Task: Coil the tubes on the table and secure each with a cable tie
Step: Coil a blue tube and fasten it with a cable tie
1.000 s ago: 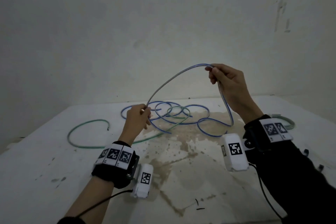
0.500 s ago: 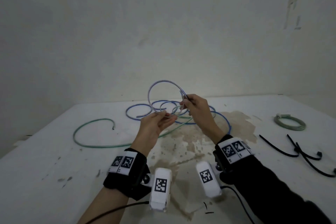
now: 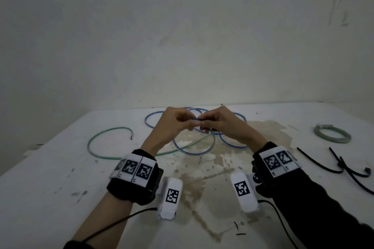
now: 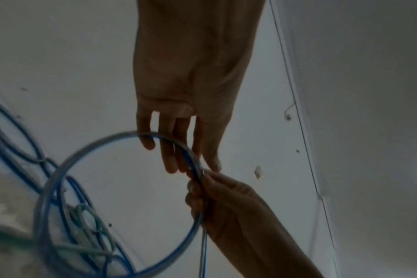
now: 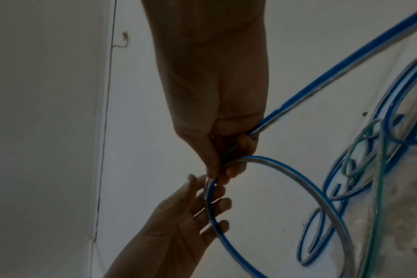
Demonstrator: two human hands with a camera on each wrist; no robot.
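Both hands meet over the tabletop, right hand pinching the blue tube loop against spread left hand fingers, mid-coiling; next likely another wrap.

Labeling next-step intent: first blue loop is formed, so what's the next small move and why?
Probably the left hand closes on the loop of blue tube where the right hand pinches it. Its fingers lie straight against the loop, and most of the tube lies uncoiled on the table.
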